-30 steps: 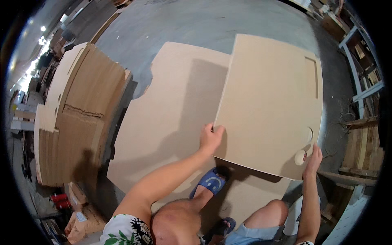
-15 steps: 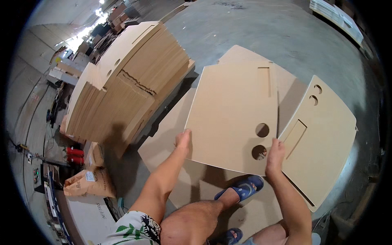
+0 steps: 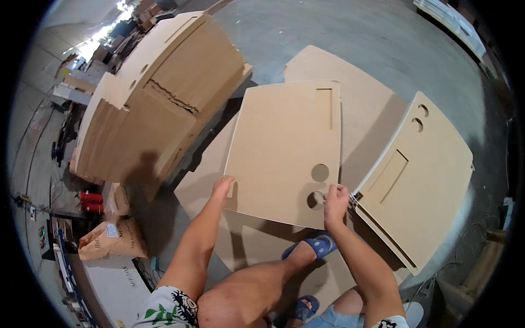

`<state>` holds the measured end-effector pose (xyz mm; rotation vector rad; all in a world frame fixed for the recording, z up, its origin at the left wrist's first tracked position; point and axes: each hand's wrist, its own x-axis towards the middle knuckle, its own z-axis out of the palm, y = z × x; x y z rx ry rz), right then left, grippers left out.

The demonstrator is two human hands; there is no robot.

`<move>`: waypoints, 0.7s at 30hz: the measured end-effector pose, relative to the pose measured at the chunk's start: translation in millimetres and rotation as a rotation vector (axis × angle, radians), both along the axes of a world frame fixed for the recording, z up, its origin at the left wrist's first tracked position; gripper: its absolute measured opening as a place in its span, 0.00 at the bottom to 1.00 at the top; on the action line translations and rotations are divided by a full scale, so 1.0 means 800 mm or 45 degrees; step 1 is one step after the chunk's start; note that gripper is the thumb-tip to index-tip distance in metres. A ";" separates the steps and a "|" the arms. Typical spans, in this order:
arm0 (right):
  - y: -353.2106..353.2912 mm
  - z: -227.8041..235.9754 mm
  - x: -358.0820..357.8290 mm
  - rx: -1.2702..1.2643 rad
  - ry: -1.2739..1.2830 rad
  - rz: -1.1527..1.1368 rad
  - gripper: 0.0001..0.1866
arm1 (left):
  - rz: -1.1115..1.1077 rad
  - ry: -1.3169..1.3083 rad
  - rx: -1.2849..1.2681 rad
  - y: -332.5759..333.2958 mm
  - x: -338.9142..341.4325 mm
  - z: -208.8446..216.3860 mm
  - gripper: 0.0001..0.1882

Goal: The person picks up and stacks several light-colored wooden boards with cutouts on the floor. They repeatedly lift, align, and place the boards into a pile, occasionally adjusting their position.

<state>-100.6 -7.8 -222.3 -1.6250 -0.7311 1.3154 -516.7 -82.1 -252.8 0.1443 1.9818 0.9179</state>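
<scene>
Big base sheet (image 3: pixel 363 112) below; I've swung the cut-out panel (image 3: pixel 281 153) left over it.
Now clear of the second panel (image 3: pixel 429 183) at right, so shift looks partway done; left hand (image 3: pixel 221 187) grips its left edge, right hand (image 3: pixel 335 206) its right edge.

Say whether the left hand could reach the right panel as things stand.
Probably not: the left hand holds the middle panel, which, with the right hand, separates it from the right panel.
</scene>
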 end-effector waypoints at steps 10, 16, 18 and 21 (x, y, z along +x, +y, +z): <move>-0.024 0.000 -0.005 -0.156 -0.282 0.402 0.29 | -0.346 0.492 -0.112 0.002 0.017 -0.013 0.38; -0.018 -0.020 0.016 -0.217 -0.420 0.701 0.37 | -0.706 0.831 -0.208 0.045 0.072 -0.009 0.38; -0.010 -0.008 0.022 -0.285 -0.491 0.837 0.34 | -0.904 0.947 -0.231 0.057 0.110 0.012 0.38; -0.010 0.012 0.007 -0.295 -0.593 0.984 0.27 | -1.097 1.223 -0.097 0.057 0.138 0.008 0.37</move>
